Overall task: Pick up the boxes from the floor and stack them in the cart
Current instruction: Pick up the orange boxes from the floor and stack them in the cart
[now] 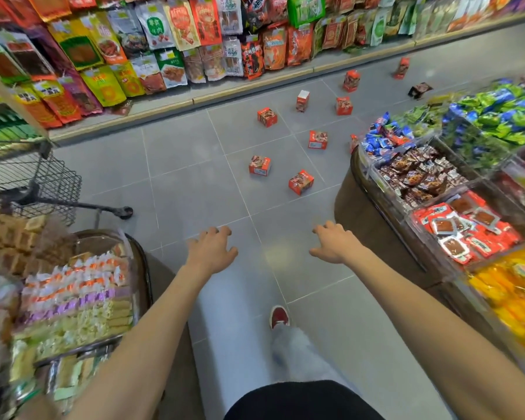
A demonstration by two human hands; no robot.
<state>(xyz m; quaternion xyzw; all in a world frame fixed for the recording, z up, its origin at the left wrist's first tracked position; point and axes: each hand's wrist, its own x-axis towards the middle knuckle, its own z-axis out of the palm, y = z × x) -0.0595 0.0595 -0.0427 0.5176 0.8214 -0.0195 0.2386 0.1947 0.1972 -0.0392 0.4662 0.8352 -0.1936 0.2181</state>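
Both bare forearms reached forward over the grey tiled floor (194, 165); the left hand (212, 250) and right hand (334, 244) were spread, fingers curled, holding nothing. Ahead, well apart from the hands, small red cardboard boxes (300, 181) lay scattered along the aisle, none yet collected. At left stood the black wire-mesh cart (43, 180), its visible basket apparently without boxes. Judged stage: the very start, with every box left.
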